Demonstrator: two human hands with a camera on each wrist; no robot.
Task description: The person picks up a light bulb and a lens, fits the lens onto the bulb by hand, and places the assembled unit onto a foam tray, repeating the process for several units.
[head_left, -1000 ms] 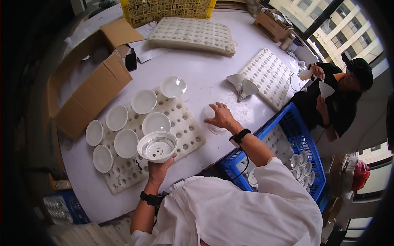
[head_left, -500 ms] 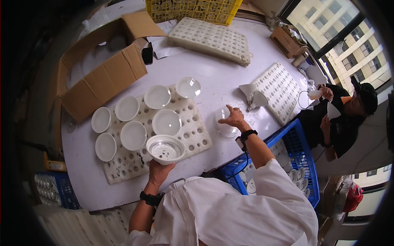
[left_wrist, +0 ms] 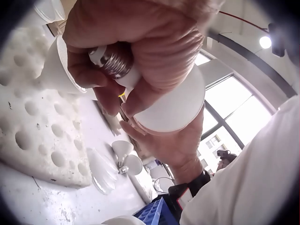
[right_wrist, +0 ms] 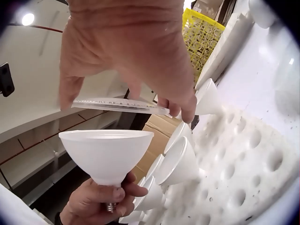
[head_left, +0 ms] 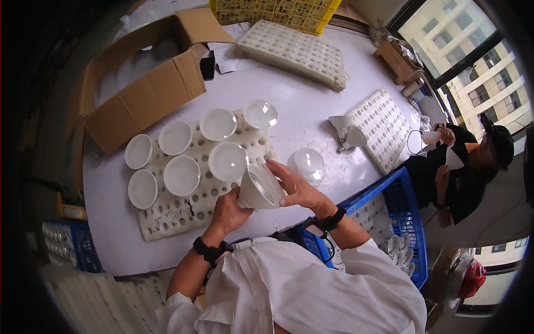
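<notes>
My left hand (head_left: 229, 212) grips a white cone-shaped lamp housing (head_left: 257, 191) by its narrow neck; the metal screw base (left_wrist: 117, 63) pokes out between the fingers in the left wrist view. My right hand (head_left: 300, 189) pinches a clear round cover (right_wrist: 119, 106) by its edges. In the right wrist view the cover lies just above the wide mouth of the housing (right_wrist: 107, 152), with a gap between them. Left of my hands, several white lamp housings (head_left: 182, 175) stand mouth up in a holed foam board (head_left: 208, 203). Clear covers (head_left: 309, 165) lie stacked on the table.
Two lamps (head_left: 352, 137) lie beside another holed board (head_left: 378, 128). A cardboard box (head_left: 147, 97) stands at the left, a yellow crate (head_left: 278, 14) and thick foam boards (head_left: 295, 53) at the back. A blue crate (head_left: 409, 222) is at the right, near another person (head_left: 473, 167).
My right hand has left the clear stack and come left to the housing with a cover in its fingers. The housing in my left hand has moved right and tilted toward it.
</notes>
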